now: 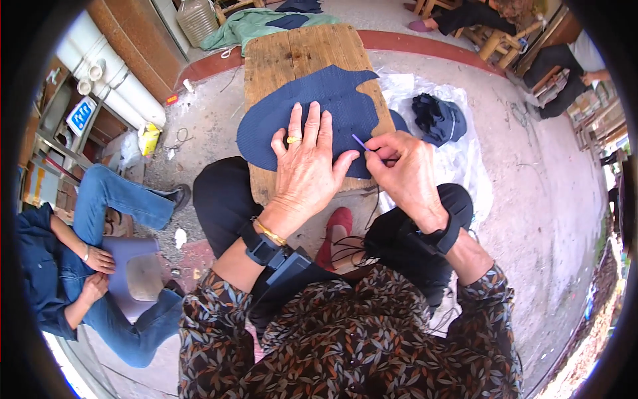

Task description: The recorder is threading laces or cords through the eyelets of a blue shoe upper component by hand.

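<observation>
A dark blue textured sheet (264, 124), rounded on the left and notched at its far right corner, lies on a worn wooden board (276, 56) in front of my knees. My left hand (304, 163) rests flat on the sheet with its fingers spread, a yellow ring on one finger. In a pinch, my right hand (409, 169) holds a thin purple stick (359, 141) over the sheet's right part. Whether its tip touches the sheet I cannot tell. Part of another dark blue piece (399, 121) shows past the board's right edge.
Right of the board, dark blue pieces (440, 118) lie on clear plastic sheeting (468, 156). Green cloth (242, 28) lies beyond it. A person in jeans (100, 199) sits at the left beside a purple stool (133, 266). Other people sit at the far right. Black cables (349, 249) hang between my knees.
</observation>
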Motion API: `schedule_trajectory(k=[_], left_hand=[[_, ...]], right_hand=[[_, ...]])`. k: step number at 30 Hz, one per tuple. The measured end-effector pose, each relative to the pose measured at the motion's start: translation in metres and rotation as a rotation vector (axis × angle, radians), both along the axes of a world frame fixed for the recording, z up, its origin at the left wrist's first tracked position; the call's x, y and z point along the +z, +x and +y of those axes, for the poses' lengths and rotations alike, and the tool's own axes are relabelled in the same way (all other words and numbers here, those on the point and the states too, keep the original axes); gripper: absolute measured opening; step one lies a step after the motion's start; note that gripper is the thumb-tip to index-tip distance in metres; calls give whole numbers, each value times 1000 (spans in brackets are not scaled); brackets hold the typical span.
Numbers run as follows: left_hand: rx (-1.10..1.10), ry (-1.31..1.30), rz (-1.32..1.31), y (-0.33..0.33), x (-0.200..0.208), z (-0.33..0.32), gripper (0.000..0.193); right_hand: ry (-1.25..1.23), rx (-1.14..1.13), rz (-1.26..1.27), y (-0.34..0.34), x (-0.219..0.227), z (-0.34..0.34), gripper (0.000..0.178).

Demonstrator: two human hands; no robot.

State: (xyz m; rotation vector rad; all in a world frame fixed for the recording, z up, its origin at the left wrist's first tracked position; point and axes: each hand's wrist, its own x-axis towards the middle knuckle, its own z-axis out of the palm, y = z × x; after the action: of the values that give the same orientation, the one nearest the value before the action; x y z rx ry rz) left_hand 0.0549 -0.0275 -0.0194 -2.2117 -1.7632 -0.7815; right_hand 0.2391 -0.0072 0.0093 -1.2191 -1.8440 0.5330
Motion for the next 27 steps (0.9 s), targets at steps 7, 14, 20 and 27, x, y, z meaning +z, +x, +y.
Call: schedule_trajectory(k=[7, 14, 20, 27], left_hand=[[11, -110, -7, -6, -4, -6, 66], [-46, -144, -44, 0, 6, -12, 68], [-22, -126, -52, -9, -4, -6, 69], [-94, -59, -47, 4, 11, 7, 66]], right_hand=[[47, 35, -102, -18, 6, 5, 12], [7, -140, 8, -48, 2, 11, 10], [-202, 141, -24, -11, 7, 31, 18], [-9, 131, -318, -15, 55, 71, 21]])
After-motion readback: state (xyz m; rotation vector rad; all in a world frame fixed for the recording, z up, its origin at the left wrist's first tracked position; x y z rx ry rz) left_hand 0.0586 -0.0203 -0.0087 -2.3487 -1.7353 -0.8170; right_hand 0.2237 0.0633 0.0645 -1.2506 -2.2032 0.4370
